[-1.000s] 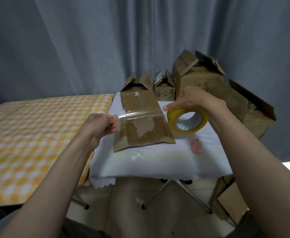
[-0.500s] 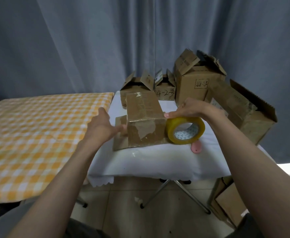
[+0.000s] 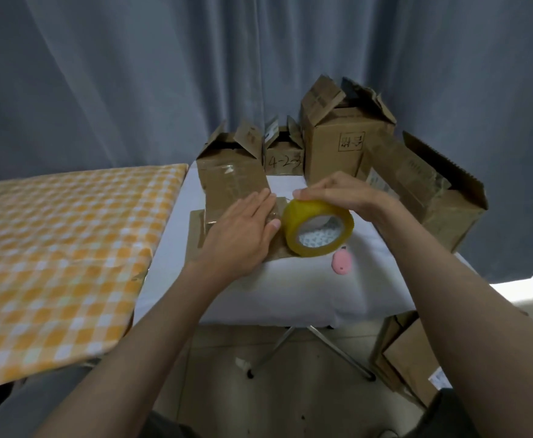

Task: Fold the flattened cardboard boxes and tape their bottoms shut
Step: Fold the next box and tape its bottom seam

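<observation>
A small cardboard box lies bottom-up on the white-covered table, with clear tape across its top. My left hand lies flat with straight fingers on the box's near part, pressing down on it. Right beside it, my right hand grips a yellow roll of packing tape from above, standing on edge at the box's right side. A flat piece of cardboard sticks out from under the box on the left.
Several folded boxes with open flaps stand at the back and right of the table. A pink small object lies near the roll. A yellow checked table is at the left. More flat cardboard leans on the floor at the right.
My left hand let go of the pulled tape end and came to lie flat on top of the box. The roll came down against the box's right side.
</observation>
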A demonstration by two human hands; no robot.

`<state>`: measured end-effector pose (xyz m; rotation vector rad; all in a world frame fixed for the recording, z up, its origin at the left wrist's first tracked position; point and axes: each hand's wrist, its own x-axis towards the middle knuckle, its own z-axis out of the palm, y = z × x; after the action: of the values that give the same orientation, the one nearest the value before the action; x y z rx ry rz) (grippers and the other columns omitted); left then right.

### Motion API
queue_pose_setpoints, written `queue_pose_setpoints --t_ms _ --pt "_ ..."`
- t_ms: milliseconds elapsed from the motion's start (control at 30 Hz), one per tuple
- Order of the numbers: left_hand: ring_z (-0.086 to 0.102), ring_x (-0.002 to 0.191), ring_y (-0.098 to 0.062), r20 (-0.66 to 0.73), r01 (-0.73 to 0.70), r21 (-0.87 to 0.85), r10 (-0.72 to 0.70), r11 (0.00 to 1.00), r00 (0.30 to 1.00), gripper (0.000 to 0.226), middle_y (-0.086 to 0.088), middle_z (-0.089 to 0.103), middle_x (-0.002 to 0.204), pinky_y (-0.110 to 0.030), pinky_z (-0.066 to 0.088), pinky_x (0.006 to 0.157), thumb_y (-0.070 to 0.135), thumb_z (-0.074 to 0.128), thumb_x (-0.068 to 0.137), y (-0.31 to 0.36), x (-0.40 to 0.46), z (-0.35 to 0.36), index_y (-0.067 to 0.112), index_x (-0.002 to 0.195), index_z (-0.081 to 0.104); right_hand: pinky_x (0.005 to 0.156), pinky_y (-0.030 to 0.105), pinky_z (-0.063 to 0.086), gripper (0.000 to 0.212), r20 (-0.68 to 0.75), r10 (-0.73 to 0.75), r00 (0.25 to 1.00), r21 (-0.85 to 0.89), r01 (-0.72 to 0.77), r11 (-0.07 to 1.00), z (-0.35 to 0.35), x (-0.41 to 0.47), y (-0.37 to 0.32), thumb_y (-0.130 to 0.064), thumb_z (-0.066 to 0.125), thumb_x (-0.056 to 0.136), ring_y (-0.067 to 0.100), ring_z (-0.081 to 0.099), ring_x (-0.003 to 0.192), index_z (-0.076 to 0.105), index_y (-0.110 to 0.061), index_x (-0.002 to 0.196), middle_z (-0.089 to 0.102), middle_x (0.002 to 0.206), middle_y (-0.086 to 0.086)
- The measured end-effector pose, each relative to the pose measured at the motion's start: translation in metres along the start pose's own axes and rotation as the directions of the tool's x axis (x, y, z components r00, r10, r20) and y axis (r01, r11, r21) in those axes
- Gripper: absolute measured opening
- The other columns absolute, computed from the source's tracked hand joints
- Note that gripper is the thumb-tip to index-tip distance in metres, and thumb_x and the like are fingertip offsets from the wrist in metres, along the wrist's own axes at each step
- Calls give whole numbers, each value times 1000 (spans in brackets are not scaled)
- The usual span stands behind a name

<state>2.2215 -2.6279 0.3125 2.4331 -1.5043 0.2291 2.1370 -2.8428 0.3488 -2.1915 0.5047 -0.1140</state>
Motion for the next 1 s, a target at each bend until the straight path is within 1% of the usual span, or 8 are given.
queue_pose_setpoints --t_ms 133,300,400,467,600,800,933,1000 --pt "11 151 -11 10 16 -3 -16 1000 1000 56 3 14 166 -26 2 120 42 23 107 -3 0 1 21 159 16 67 30 44 60 -69 -82 994 -208 66 976 5 9 -1 -51 72 83 18 54 68 71 8 90 66 93 28" --pt "10 152 -11 23 28 0 -28 1000 999 57 3 12 166 -25 1 118 44 23 107 -2 1 3 22 159 15 68 29 45 68 -48 -53 997 -201 42 979 6 11 2 -60 71 79 18 57 70 72 7 90 69 94 25" --pt "12 151 -14 34 28 -6 -28 1000 999 58 0 15 166 -28 4 120 44 24 106 -1 3 1 20 159 16 68 22 43 59 -149 -11 989 -73 0 997 9 7 7 -60 62 88 8 56 62 65 -4 68 61 70 12" --pt "15 151 -16 40 31 -13 -31 999 999 59 -2 17 165 -29 6 120 45 25 106 1 4 -1 18 158 18 77 27 45 44 -276 -10 961 9 13 1000 10 4 11 -50 53 97 9 62 76 68 -17 73 65 80 0" --pt "20 150 -20 40 29 -29 -28 999 999 60 -6 23 163 -34 11 121 45 28 106 4 8 -3 14 157 23 83 37 45 16 -567 64 821 -107 -151 983 1 -8 28 -11 47 97 34 59 107 61 -6 100 63 107 17" --pt "34 142 -25 -12 12 -96 -14 995 1000 52 -11 39 155 -32 20 116 35 34 107 11 7 -13 7 150 38 65 41 63 9 -278 307 910 -334 -391 858 20 -52 42 -8 62 89 32 71 66 65 1 86 68 84 21" --pt "45 132 -28 -11 7 -166 -9 986 1000 44 -14 52 143 -33 29 109 31 35 107 8 11 -16 4 138 53 70 34 54 20 -271 237 933 -401 -333 853 48 -61 46 -26 68 83 30 65 84 62 -8 88 67 98 17" --pt "55 113 -29 -21 8 -154 -11 988 1000 40 -13 63 123 -36 39 92 32 35 106 3 17 -16 8 117 64 74 31 44 29 -305 176 936 -401 -294 867 61 -65 47 -41 65 83 29 58 91 55 -15 90 59 102 15"
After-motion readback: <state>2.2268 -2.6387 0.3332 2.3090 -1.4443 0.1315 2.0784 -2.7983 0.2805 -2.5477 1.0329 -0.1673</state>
